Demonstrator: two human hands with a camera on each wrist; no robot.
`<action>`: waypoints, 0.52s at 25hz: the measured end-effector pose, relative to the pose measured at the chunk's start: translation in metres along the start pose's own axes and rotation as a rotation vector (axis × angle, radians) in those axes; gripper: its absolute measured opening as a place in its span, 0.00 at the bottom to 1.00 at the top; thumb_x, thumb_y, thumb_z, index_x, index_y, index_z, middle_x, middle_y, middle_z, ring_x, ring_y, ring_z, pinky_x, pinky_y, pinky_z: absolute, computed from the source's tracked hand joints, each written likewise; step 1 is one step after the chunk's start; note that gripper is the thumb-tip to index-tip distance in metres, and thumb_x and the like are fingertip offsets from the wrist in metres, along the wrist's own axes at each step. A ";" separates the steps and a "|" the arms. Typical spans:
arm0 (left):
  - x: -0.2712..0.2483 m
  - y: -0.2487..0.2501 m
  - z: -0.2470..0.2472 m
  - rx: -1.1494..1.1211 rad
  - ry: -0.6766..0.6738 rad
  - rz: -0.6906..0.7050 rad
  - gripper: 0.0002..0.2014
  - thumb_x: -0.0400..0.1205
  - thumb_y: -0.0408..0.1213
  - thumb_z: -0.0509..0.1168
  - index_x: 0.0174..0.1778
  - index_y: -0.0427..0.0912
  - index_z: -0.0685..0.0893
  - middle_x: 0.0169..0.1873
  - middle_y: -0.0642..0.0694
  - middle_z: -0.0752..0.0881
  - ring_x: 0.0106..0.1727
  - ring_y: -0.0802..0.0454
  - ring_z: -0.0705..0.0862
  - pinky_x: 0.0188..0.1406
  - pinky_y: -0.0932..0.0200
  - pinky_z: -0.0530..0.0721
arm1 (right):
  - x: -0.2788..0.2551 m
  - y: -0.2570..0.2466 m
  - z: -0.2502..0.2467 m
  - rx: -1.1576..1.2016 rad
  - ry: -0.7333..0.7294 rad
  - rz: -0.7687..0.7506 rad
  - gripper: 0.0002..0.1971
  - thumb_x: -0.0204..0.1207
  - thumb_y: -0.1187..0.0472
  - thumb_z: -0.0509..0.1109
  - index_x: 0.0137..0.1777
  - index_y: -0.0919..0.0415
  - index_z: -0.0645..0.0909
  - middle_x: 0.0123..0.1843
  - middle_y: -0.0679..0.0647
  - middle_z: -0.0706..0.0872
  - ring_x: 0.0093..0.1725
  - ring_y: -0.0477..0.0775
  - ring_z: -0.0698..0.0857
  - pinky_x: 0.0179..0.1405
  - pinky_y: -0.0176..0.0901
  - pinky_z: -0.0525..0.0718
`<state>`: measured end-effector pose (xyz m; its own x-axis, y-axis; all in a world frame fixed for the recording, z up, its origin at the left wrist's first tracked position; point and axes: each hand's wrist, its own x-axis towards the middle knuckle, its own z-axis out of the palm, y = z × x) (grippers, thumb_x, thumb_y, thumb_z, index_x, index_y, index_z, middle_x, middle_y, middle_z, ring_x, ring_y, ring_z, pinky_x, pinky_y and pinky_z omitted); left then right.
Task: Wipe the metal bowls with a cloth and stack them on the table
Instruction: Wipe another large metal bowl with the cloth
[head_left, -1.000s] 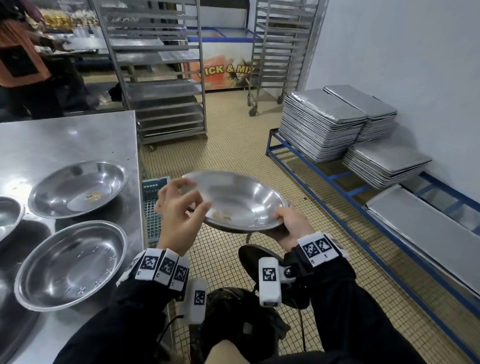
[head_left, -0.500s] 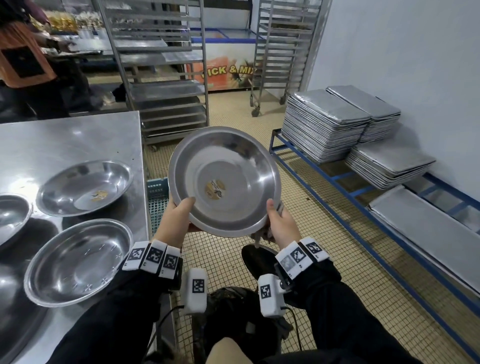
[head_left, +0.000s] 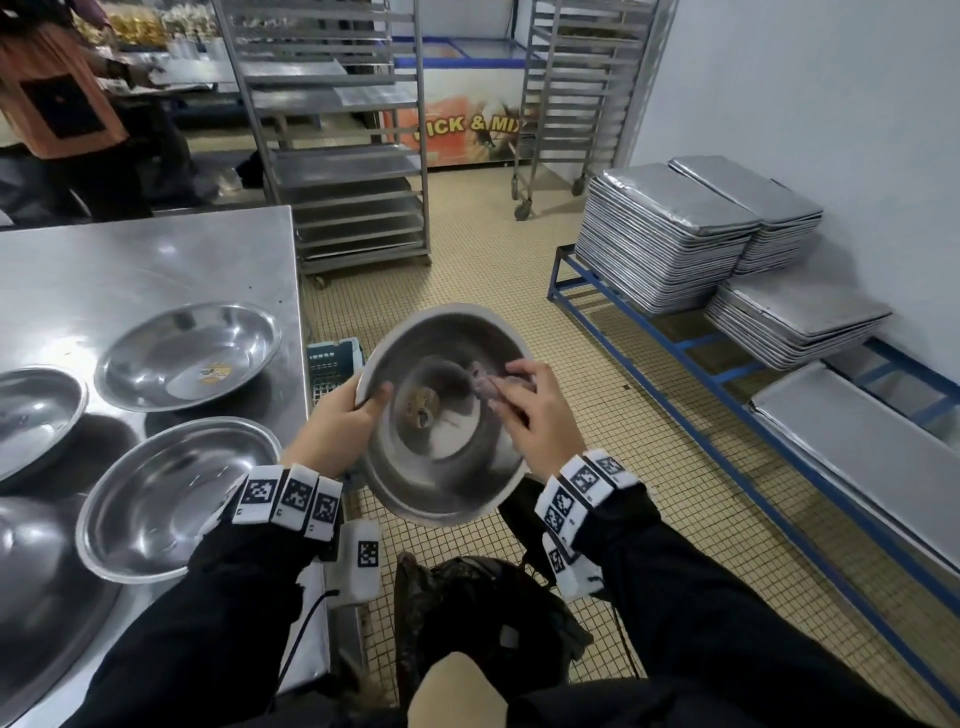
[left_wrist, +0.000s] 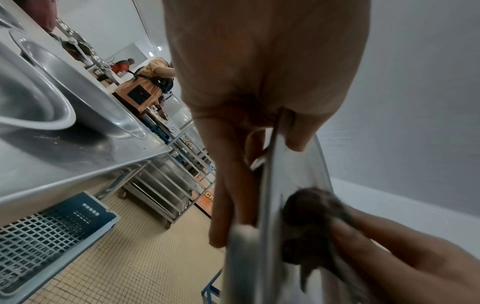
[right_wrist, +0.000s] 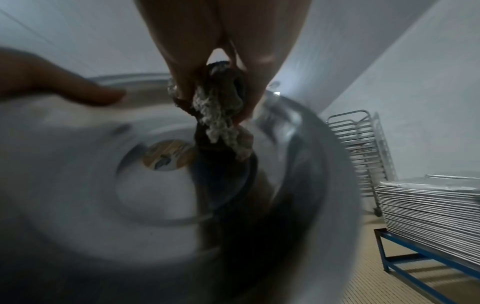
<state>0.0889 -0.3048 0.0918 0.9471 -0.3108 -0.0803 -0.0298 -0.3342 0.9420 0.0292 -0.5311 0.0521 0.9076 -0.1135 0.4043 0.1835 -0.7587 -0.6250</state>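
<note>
I hold a metal bowl (head_left: 447, 457) tilted toward me over the tiled floor, right of the steel table (head_left: 156, 260). My left hand (head_left: 337, 426) grips its left rim (left_wrist: 270, 164), thumb inside and fingers behind. My right hand (head_left: 530, 410) pinches a small dark cloth (head_left: 485, 384) and presses it against the bowl's inside wall, upper right of a round sticker (right_wrist: 168, 155). The cloth (right_wrist: 221, 105) shows bunched between my fingers in the right wrist view. Other bowls lie on the table: one at the back (head_left: 187, 356), one nearer (head_left: 171, 493), one at the left edge (head_left: 31, 415).
A blue plastic crate (head_left: 332, 364) sits on the floor by the table's corner. Stacks of metal trays (head_left: 670, 234) rest on a blue rack (head_left: 675, 364) along the right wall. Wheeled shelf racks (head_left: 337, 156) stand behind. A person in orange (head_left: 57, 88) works at the far left.
The bowl has tipped up from nearly level to face me. My right hand left the bowl's lower rim and now presses the cloth inside it; my left hand shifted to the left rim.
</note>
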 end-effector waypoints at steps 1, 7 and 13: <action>-0.002 0.001 0.003 -0.001 -0.017 0.001 0.06 0.87 0.45 0.59 0.54 0.55 0.82 0.41 0.43 0.90 0.39 0.43 0.89 0.39 0.50 0.89 | 0.008 -0.001 0.006 -0.021 -0.037 -0.053 0.15 0.78 0.62 0.70 0.63 0.64 0.83 0.66 0.56 0.74 0.62 0.48 0.76 0.66 0.32 0.74; -0.006 0.014 0.016 -0.114 -0.020 0.059 0.08 0.87 0.41 0.60 0.58 0.49 0.82 0.44 0.48 0.89 0.40 0.55 0.90 0.37 0.63 0.87 | 0.008 -0.021 0.031 -0.089 -0.258 -0.156 0.13 0.77 0.60 0.64 0.54 0.65 0.86 0.64 0.62 0.77 0.64 0.59 0.74 0.65 0.35 0.66; -0.006 0.016 0.002 -0.081 0.068 0.098 0.08 0.88 0.41 0.59 0.47 0.57 0.81 0.38 0.54 0.87 0.30 0.68 0.85 0.30 0.71 0.82 | -0.021 0.005 0.034 0.047 -0.576 -0.145 0.16 0.79 0.64 0.67 0.65 0.54 0.83 0.66 0.54 0.79 0.66 0.51 0.76 0.71 0.42 0.73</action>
<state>0.0817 -0.3102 0.1068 0.9604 -0.2766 0.0327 -0.0995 -0.2311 0.9678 0.0233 -0.5109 0.0179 0.9285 0.3651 0.0683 0.3251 -0.7101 -0.6245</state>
